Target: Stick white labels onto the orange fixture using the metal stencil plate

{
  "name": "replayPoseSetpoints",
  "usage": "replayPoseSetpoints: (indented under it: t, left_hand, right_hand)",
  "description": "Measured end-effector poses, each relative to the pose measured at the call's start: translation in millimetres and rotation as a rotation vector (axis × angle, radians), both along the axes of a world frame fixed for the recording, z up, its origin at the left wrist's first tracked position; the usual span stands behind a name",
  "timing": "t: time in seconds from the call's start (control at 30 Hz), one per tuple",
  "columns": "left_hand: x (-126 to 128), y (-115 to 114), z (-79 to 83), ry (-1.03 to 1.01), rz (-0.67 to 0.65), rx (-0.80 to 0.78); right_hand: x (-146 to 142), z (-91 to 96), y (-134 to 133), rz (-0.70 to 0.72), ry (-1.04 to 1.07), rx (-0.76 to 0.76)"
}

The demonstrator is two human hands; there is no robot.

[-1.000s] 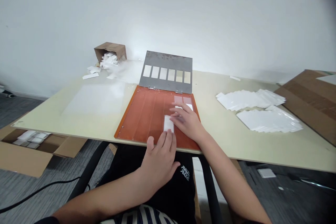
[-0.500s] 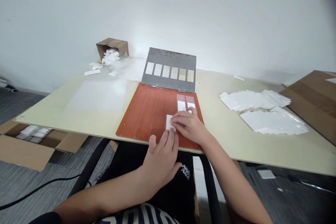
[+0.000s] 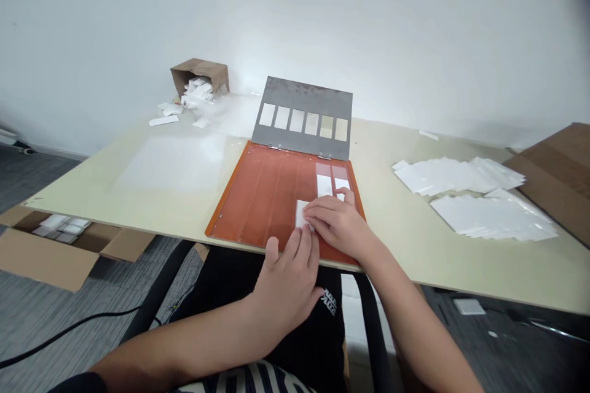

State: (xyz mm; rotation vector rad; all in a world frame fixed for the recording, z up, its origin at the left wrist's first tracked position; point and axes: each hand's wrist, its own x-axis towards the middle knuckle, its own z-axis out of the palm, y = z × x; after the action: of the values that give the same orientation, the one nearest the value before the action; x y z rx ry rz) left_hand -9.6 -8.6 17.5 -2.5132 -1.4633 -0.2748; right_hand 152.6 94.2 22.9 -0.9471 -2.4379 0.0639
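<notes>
The fingers (image 3: 322, 209) of the right hand (image 3: 345, 226) are lying bent and close together over the right edge of a small white rectangular slip (image 3: 301, 213), their tips pressing on it. Whether they are pinching it or only holding it down cannot be told from this view. The slip is lying flat in a groove of the orange-brown ribbed tray (image 3: 262, 196), near the tray's front edge, just right of the frame's centre. The left hand (image 3: 288, 282) is reaching up from the lower middle of the frame with its fingers (image 3: 302, 244) stretched out and held together, gripping nothing. Their tips are touching the tray's front edge just below the slip.

Two more white rectangular pieces (image 3: 324, 185) are sitting side by side in the tray's upper right corner. A grey metal plate with six rectangular windows (image 3: 304, 116) is standing tilted up from hinges along the tray's far edge. The tray is resting on a pale cream tabletop (image 3: 405, 245).

At the right of the frame two loose heaps of white flat packets (image 3: 479, 196) are lying on the table, with a brown cardboard sheet (image 3: 560, 175) beyond them at the right border. In the upper left a small brown cardboard box (image 3: 201, 75) is lying on its side, spilling white slips onto the table. At the lower left an open cardboard carton (image 3: 27, 255) holding white packets is sitting on the grey floor, and a black cable (image 3: 59, 338) is running below it.
</notes>
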Motion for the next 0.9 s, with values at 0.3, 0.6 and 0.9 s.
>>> replayPoseSetpoints:
  t: [0.3, 0.6, 0.9]
  left_hand:
    - [0.3, 0.0, -0.3, -0.006, 0.003, 0.025]
    - [0.8, -0.2, -1.0, 0.01, 0.006, 0.01]
    - [0.6, 0.2, -0.1, 0.003, 0.003, 0.014]
  right_hand:
    - [1.1, -0.7, 0.4, -0.006, -0.012, 0.005]
    - [0.7, 1.9, -1.0, -0.002, -0.036, 0.003]
    - [-0.7, 13.0, -8.1, 0.029, -0.024, -0.071]
